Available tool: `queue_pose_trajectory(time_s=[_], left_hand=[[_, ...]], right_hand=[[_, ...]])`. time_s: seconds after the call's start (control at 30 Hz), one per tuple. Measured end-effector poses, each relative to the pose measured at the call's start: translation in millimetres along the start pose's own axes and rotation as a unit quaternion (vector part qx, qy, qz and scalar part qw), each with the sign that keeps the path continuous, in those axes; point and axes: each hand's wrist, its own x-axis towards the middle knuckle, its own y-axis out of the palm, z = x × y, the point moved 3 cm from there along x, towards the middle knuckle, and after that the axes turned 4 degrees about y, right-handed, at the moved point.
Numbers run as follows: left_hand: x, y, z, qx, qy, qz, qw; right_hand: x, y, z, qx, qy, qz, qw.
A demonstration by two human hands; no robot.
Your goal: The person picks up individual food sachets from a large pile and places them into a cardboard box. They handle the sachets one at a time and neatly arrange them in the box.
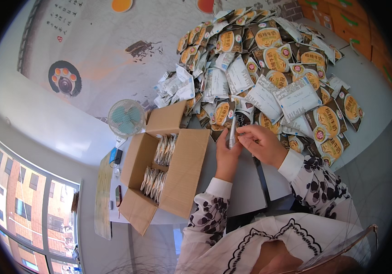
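Note:
Both my hands meet in the middle of the view, just right of an open cardboard box. My left hand point(228, 156) grips a foil packet point(232, 133), which is turned edge-on so its printed face is hidden. The fingers of my right hand point(264, 144) close on the near right side of that packet. Just beyond my hands spreads a big heap of flat packets point(298, 97), some brown and orange side up, others white back up. The cardboard box point(191, 174) has its flaps spread, and rows of upright packets point(155, 183) stand in its two visible sections.
A small fan point(126, 118) with a white guard stands behind the box. A blue and black small box point(115, 156) and a phone point(118, 196) lie along the left of the table point(244, 186). Orange cartons point(350, 27) are stacked at the far right.

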Motion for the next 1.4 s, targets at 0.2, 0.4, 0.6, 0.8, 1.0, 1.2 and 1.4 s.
queue_pose_trajectory(time_s=[0.2,0.4,0.6,0.8,1.0,1.2,1.4], left_hand=[[-35,6,-35,-0.449,-0.074,0.024,0.89],[-27,9,-32,-0.554,-0.071,0.06,0.828],[-26,6,-23,-0.508,-0.097,0.121,0.847],[-25,-8,-40,-0.292,-0.072,0.15,0.942],[-26,-16,-38,-0.096,0.02,0.176,0.979],[-33,-7,-21,-0.21,0.018,0.077,0.974],[-39,-5,-15,-0.156,0.048,0.036,0.986]], right_hand=[[3,-9,-12,0.096,0.053,-0.06,0.992],[9,-10,-12,0.136,0.143,-0.038,0.98],[2,-1,-9,0.18,0.221,0.079,0.955],[0,4,-21,0.18,0.223,0.105,0.952],[-1,3,-21,0.084,0.169,0.125,0.974],[-1,6,-8,0.05,0.147,0.113,0.981],[-5,7,-2,0.092,0.155,0.102,0.978]])
